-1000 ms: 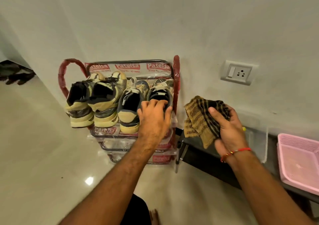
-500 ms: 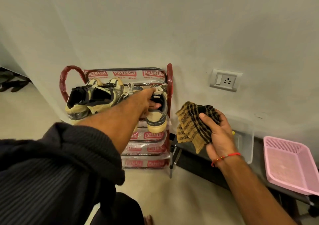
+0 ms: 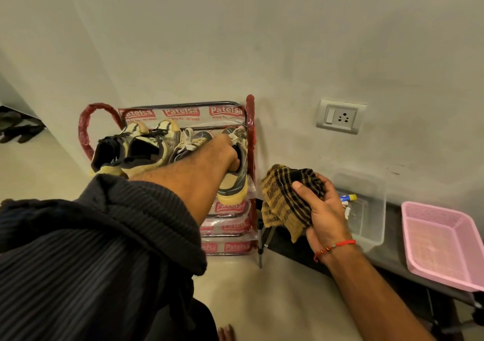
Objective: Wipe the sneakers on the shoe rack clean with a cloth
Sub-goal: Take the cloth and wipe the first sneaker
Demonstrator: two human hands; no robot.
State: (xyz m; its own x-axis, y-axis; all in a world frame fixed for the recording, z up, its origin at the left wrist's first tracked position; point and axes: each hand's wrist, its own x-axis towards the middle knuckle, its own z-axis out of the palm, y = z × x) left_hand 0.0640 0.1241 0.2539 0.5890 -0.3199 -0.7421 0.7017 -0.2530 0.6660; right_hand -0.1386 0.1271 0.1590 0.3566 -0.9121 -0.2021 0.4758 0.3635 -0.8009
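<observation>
Tan-and-grey suede and mesh make up the sneaker (image 3: 234, 181) now being handled, the rightmost of four on the top shelf of the rack (image 3: 250, 136), hard against its red right-hand post. Its heel juts past the front edge of that shelf and tilts downward, showing a pale yellow sole rim, dark side panels and white laces near the toe. The left hand (image 3: 227, 149) reaches into the shoe's mouth, fingers curled over the collar in a grasp, thumb out of sight. The right hand (image 3: 323, 211) waits just right of the rack, fingers and thumb closed round a bunched cloth (image 3: 284, 204), checked in black and mustard; cloth and shoe are apart. By this evidence the task appears to stand at its opening: no wiping contact is visible, and the shoe is probably being drawn off the shelf for cleaning. Three further sneakers remain: a grey one (image 3: 191, 141) beside the grasped shoe, and a cream-and-black pair (image 3: 136, 147) toward the rack's left end, all toes to the wall. Whether any is already clean cannot be told. Lower shelves, wrapped in printed plastic, show no shoes.
</observation>
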